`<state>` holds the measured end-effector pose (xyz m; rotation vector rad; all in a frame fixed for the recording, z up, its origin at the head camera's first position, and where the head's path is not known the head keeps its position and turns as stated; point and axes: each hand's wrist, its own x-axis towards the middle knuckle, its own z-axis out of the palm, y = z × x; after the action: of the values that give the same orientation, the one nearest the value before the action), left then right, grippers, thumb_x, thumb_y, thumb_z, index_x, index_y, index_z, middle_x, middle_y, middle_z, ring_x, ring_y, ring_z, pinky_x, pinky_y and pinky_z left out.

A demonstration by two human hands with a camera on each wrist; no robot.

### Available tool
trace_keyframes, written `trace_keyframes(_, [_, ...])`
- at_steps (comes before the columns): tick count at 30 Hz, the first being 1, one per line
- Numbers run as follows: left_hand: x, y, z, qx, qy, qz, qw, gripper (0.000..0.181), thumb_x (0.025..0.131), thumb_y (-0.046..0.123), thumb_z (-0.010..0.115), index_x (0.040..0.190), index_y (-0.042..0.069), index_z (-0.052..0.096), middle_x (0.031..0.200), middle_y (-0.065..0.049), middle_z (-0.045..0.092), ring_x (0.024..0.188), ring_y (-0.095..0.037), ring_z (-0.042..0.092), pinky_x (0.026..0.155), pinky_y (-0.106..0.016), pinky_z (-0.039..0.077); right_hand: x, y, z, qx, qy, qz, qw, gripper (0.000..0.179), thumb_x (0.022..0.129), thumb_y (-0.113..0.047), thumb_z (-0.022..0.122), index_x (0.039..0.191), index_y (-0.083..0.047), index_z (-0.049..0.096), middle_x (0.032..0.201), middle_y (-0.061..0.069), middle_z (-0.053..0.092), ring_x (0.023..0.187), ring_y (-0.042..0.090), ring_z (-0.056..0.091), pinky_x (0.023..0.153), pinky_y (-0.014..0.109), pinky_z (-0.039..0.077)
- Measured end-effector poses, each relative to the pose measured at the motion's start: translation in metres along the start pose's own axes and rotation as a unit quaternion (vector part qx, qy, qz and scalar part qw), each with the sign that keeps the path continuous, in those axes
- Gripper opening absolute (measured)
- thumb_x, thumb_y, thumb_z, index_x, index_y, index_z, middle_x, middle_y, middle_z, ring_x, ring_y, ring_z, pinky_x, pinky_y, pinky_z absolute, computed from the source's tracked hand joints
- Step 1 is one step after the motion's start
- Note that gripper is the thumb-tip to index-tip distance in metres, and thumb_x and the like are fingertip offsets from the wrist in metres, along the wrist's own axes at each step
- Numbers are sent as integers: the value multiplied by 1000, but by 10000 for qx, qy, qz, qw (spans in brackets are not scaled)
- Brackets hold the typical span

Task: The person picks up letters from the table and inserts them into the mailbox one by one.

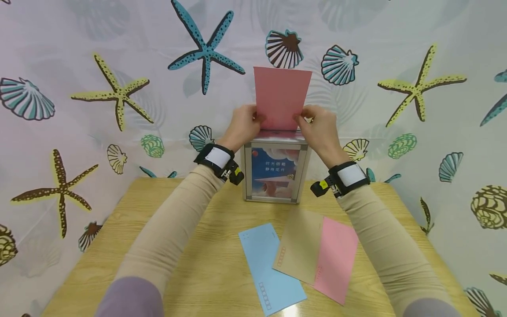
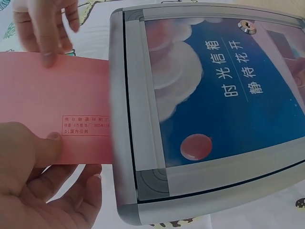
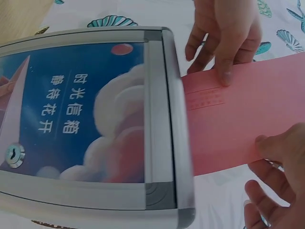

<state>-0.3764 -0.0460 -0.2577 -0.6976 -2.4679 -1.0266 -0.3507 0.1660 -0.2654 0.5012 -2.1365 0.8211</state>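
Note:
A pink envelope (image 1: 282, 94) stands upright at the top of a silver-framed letter box (image 1: 275, 171), its lower edge at the box's top. My left hand (image 1: 243, 125) pinches the envelope's left edge low down, thumb in front. At the opposite edge my right hand (image 1: 318, 130) pinches it the same way. The left wrist view shows the left thumb beside red printing on the envelope (image 2: 43, 100). In the right wrist view the right hand (image 3: 281, 171) holds the envelope's edge. Its lower end is hidden by the box's top rim.
On the wooden table (image 1: 206, 264) in front of the box lie a blue envelope (image 1: 269, 268), a tan envelope (image 1: 301, 244) and another pink envelope (image 1: 336, 259), overlapping. A keyhole lock (image 3: 15, 155) sits on the box's front. Behind hangs a patterned cloth (image 1: 138, 35) with starfish and shells.

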Motion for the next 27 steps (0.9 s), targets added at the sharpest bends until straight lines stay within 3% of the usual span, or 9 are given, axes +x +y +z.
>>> trace_keyframes(4, [2, -2, 1, 26, -36, 41, 10000, 22, 99, 9, 52, 111, 0, 67, 102, -12, 69, 81, -17, 58, 68, -28, 42, 5, -7, -3, 176, 464, -337, 9982, 13, 89, -14, 70, 92, -1, 74, 88, 15, 73, 84, 26, 65, 75, 45, 51])
trace_keyframes(7, [1, -1, 0, 76, -55, 2, 10000, 21, 99, 10, 52, 110, 0, 67, 98, -12, 68, 77, -17, 56, 66, -27, 41, 7, -11, -5, 219, 585, -498, 9968, 13, 90, -13, 69, 92, -1, 73, 89, 15, 74, 83, 25, 66, 73, 45, 51])
trace_keyframes(9, [1, 0, -1, 105, -87, -7, 9999, 20, 99, 10, 53, 109, 0, 67, 96, -12, 68, 76, -18, 55, 65, -27, 40, 7, -12, -5, 211, 581, -518, 9967, 13, 91, -13, 69, 90, 0, 72, 87, 15, 73, 83, 25, 66, 73, 44, 51])
trace_keyframes(18, [3, 13, -13, 144, -193, -9, 9997, 23, 98, 14, 56, 118, 4, 65, 111, -11, 69, 97, -16, 63, 84, -32, 52, 2, -6, -3, 184, 421, -372, 9983, 16, 91, -13, 69, 83, 0, 71, 82, 16, 72, 81, 27, 66, 74, 46, 52])
trace_keyframes(23, [5, 20, -16, 199, -243, 103, 9995, 24, 99, 16, 56, 118, 5, 64, 114, -11, 68, 102, -18, 63, 86, -32, 53, 0, -2, -2, 263, 198, 76, 9994, 17, 92, -18, 68, 90, -1, 73, 86, 14, 73, 82, 25, 66, 72, 42, 50])
trace_keyframes(27, [4, 17, -16, 114, -343, -52, 9993, 25, 99, 16, 56, 118, 3, 63, 115, -12, 67, 102, -19, 63, 87, -32, 53, 1, -5, -4, 298, 195, 31, 9994, 18, 92, -19, 68, 96, -3, 74, 89, 13, 74, 84, 24, 66, 68, 39, 47])
